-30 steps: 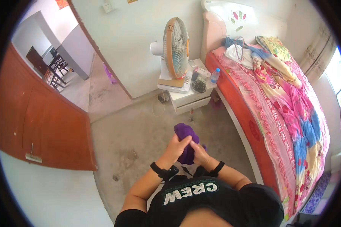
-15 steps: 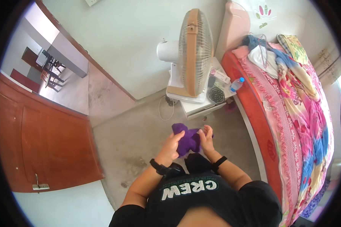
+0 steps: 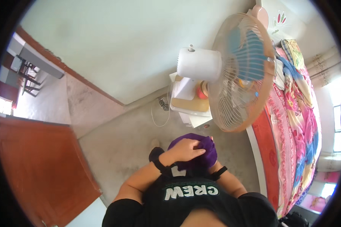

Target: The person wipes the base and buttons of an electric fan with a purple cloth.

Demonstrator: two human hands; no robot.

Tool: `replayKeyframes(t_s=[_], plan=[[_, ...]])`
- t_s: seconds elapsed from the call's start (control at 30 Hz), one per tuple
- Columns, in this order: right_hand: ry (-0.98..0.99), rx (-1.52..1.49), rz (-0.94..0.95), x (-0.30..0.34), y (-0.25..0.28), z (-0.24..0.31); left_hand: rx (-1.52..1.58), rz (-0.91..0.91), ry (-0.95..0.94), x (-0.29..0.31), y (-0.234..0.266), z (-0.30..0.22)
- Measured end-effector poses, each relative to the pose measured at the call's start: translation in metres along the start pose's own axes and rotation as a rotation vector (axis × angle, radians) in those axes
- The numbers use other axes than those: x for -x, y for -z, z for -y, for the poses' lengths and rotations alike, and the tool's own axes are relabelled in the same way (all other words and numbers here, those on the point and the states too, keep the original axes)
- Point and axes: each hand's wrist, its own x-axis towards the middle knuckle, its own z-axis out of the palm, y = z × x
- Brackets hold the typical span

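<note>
A purple cloth (image 3: 191, 163) is bunched up in front of my body, between my two hands. My left hand (image 3: 185, 150) lies across its top, thumb and fingers closed on a gathered fold at the right. Most of my right hand (image 3: 216, 167) is hidden behind and under the cloth; its wrist shows at the lower right and a fingertip at the upper edge. It supports the bundle from that side. Both wrists wear black bands.
A fan (image 3: 243, 72) with blue blades stands on a small white cabinet (image 3: 200, 120) ahead. Along the right runs a bed (image 3: 264, 151) with rumpled colourful bedding. A brown door (image 3: 38, 162) and a doorway are at the left. A cable loops on the floor.
The purple cloth, earlier held between both hands, is now bunched, with my left hand across it and my right mostly covered. The view has moved closer to the fan.
</note>
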Motion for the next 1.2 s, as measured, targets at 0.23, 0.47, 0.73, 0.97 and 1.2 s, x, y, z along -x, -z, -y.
replayKeyframes(t_s=[0.23,0.47,0.73,0.97,1.2], plan=[[0.223,0.218,-0.423,-0.053,0.03,-0.017,0.506,-0.187,0.238,-0.039,0.083,0.136],[0.328,1.14,-0.589,-0.138,0.018,0.002,0.598,-0.568,-0.044,-0.051,0.045,0.169],[0.536,2.104,-0.389,-0.145,0.069,0.068,1.476,-0.497,-0.029,-0.107,0.148,0.191],[0.803,2.731,-0.409,-0.158,0.156,0.112,0.47,-0.507,-0.014,-0.278,0.214,0.244],[0.853,2.884,-0.45,-0.157,0.174,0.114,-0.069,-0.336,-0.236,-0.299,0.201,0.244]])
